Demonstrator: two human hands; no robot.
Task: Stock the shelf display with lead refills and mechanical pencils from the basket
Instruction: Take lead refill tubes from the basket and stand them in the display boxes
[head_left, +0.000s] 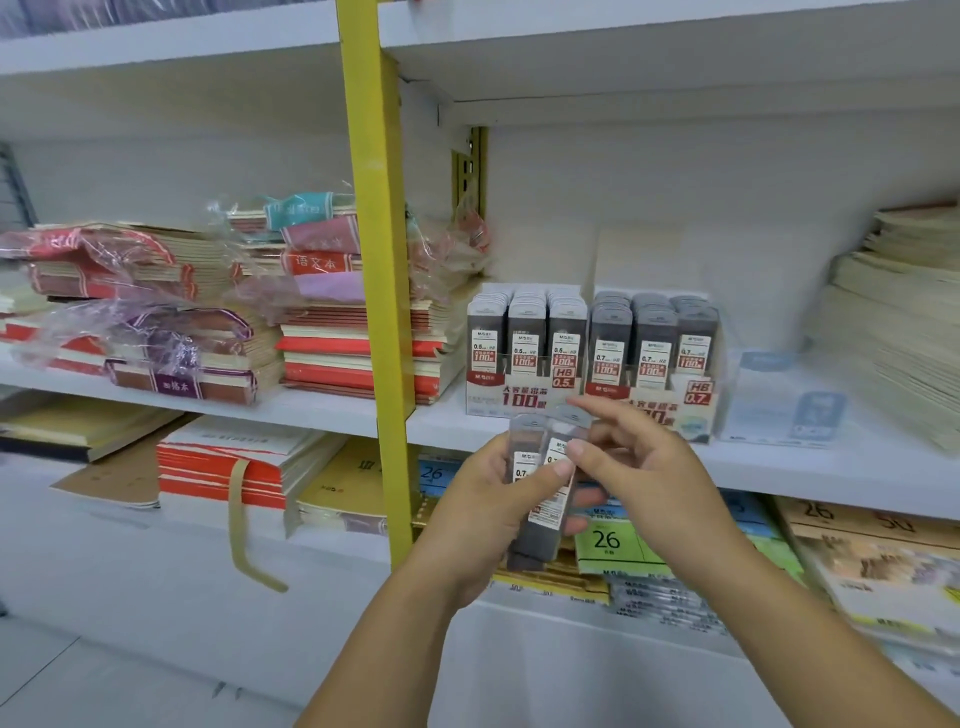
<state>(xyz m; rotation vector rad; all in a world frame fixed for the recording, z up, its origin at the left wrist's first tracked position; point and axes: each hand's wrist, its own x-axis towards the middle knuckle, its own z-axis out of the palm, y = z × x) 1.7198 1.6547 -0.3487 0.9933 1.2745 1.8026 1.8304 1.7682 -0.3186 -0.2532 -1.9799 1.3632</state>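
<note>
My left hand (480, 512) grips a small bunch of dark 0.7 lead refill cases (543, 512), held upright in front of the shelf edge. My right hand (631, 467) pinches the top of one case in that bunch with thumb and fingertips. On the middle shelf just behind stand two display boxes of lead refills: the 0.5 HB box (524, 348) on the left and the 0.7 HB box (652, 348) on the right, both filled with rows of cases. No basket or mechanical pencils are in view.
A yellow shelf upright (376, 291) stands left of the displays. Stacks of notebooks (332, 332) fill the shelf to the left, paper stacks (904, 322) sit at the right. A clear plastic display box (779, 400) stands right of the 0.7 box. Lower shelves hold notebook piles.
</note>
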